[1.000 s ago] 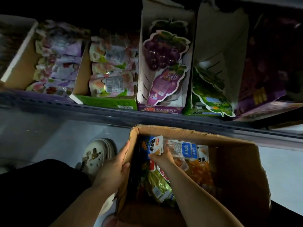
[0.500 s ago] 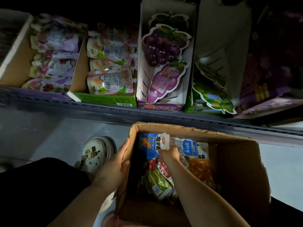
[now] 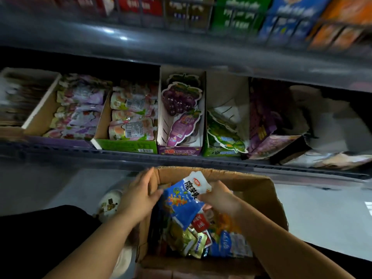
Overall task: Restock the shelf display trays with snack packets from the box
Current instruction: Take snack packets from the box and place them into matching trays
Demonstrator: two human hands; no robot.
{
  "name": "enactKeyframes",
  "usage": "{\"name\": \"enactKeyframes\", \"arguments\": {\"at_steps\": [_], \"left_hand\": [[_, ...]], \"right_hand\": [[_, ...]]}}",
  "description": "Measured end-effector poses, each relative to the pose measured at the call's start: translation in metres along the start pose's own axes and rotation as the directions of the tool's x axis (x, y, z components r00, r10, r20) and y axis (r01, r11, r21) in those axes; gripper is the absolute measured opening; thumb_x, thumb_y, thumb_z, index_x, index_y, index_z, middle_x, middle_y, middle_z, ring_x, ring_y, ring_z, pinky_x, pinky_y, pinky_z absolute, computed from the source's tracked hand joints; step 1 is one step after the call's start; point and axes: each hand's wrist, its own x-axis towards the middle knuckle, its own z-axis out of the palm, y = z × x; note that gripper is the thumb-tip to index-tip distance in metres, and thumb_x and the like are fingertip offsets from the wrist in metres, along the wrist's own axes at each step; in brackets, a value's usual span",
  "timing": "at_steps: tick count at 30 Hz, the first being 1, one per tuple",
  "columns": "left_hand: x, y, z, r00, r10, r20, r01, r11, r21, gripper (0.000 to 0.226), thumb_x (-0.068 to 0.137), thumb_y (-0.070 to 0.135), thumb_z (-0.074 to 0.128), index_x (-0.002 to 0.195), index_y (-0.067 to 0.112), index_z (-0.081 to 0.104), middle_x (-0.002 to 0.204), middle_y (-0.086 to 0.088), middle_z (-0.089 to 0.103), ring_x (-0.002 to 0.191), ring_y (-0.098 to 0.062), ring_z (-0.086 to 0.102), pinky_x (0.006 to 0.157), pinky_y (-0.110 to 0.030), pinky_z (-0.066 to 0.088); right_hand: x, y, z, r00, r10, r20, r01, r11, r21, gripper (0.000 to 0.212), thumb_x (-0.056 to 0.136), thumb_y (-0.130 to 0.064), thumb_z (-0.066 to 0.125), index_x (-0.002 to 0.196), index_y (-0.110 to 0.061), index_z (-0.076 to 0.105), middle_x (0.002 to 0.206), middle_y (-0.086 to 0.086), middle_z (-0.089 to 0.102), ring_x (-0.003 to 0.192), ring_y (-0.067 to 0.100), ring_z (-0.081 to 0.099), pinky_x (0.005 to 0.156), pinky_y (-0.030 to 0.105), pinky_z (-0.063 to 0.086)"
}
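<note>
Blue-and-white foil, a snack packet (image 3: 181,200), is pinched at its upper right edge by the right hand (image 3: 219,198) and held above the jumble in the cardboard box (image 3: 251,179). Its long axis tilts up toward the shelf. The left hand (image 3: 138,196) clasps the box's left wall, thumb inside, just beside the packet. The display trays (image 3: 124,147) lie ahead, past the box's far rim, so the right hand probably carries it forward.

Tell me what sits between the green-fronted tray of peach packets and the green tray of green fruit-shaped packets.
A white cardboard tray with a purple front, holding purple grape-shaped packets; the head view shows it.
</note>
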Motion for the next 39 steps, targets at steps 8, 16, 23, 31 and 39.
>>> {"name": "enactKeyframes", "arguments": {"at_steps": [8,16,23,31,39], "left_hand": [[-0.025,0.084,-0.069,0.886,0.318,0.336,-0.244,0.938,-0.246,0.043,0.074,0.023,0.074,0.110,0.031,0.051,0.108,0.017,0.059,0.104,0.001,0.053,0.080,-0.004,0.040],[-0.030,0.118,-0.095,0.823,0.348,0.448,-0.074,0.849,-0.523,0.016,0.080,0.002,0.064,0.078,0.018,0.065,0.065,0.011,0.070,0.062,0.002,0.064,0.057,-0.011,0.047],[-0.030,0.131,-0.078,0.888,0.281,0.365,0.046,0.735,-0.677,0.014,0.079,0.000,0.063,0.076,0.013,0.065,0.061,0.007,0.069,0.058,0.000,0.064,0.056,-0.014,0.051],[-0.026,0.137,-0.069,0.958,0.232,0.169,-0.044,0.700,-0.712,0.012,0.078,0.005,0.068,0.077,0.016,0.063,0.053,0.013,0.066,0.050,0.004,0.060,0.050,-0.010,0.046],[-0.025,0.138,-0.068,0.978,0.146,0.149,0.022,0.637,-0.771,0.021,0.072,0.005,0.073,0.084,0.017,0.062,0.067,0.008,0.071,0.060,-0.005,0.067,0.054,-0.016,0.052]], "right_hand": [[-0.094,-0.045,-0.062,0.954,-0.298,0.044,0.297,0.955,0.018,0.015,0.084,0.000,0.059,0.075,-0.012,0.057,0.073,0.004,0.062,0.055,0.006,0.060,0.058,0.015,0.052],[-0.122,-0.055,-0.086,0.895,-0.432,-0.108,0.445,0.870,0.213,0.017,0.083,0.002,0.059,0.082,-0.015,0.061,0.070,-0.008,0.070,0.064,0.005,0.065,0.061,0.017,0.054],[-0.109,-0.050,-0.096,0.913,-0.341,-0.224,0.403,0.834,0.376,0.006,0.086,-0.013,0.060,0.086,-0.019,0.060,0.082,0.003,0.072,0.072,0.023,0.069,0.073,0.038,0.055],[-0.092,-0.059,-0.090,0.827,-0.450,-0.338,0.561,0.710,0.426,0.019,0.080,-0.003,0.065,0.087,-0.020,0.060,0.087,0.002,0.071,0.071,0.014,0.068,0.066,0.026,0.056],[-0.085,-0.059,-0.082,0.767,-0.395,-0.506,0.620,0.662,0.422,0.013,0.089,-0.009,0.055,0.087,-0.022,0.058,0.092,0.005,0.070,0.081,0.023,0.068,0.075,0.039,0.055]]}}
